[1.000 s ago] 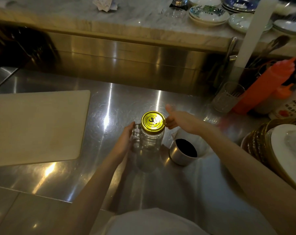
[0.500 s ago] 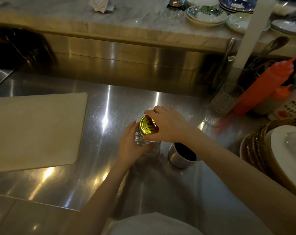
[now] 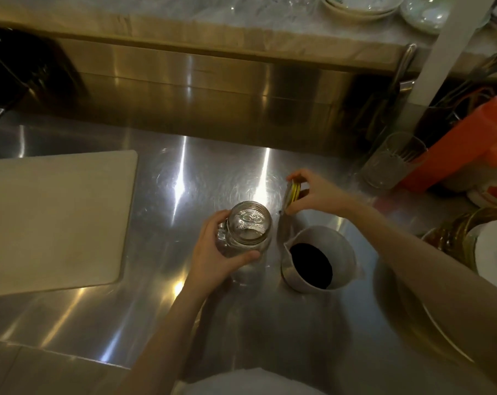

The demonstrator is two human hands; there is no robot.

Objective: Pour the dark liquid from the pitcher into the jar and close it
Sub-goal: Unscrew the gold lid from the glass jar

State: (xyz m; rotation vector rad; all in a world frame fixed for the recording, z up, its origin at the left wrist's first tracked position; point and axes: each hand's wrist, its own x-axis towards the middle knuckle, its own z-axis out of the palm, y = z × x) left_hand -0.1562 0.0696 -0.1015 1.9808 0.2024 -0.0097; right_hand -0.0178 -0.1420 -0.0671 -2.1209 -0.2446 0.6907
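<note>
Head view: left hand (image 3: 213, 252) grips the open, empty jar (image 3: 248, 228) at mid counter (image 3: 156, 323), while right hand (image 3: 315, 192) pinches the gold lid (image 3: 294, 192) edge-up just beyond it. Pitcher (image 3: 318, 259) of dark liquid (image 3: 311, 266) stands right beside the jar.

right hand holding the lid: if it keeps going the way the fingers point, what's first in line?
Probably nothing: the right hand, pinching the lid, points left over bare counter. The jar sits nearer the person, likely off that line.
</note>
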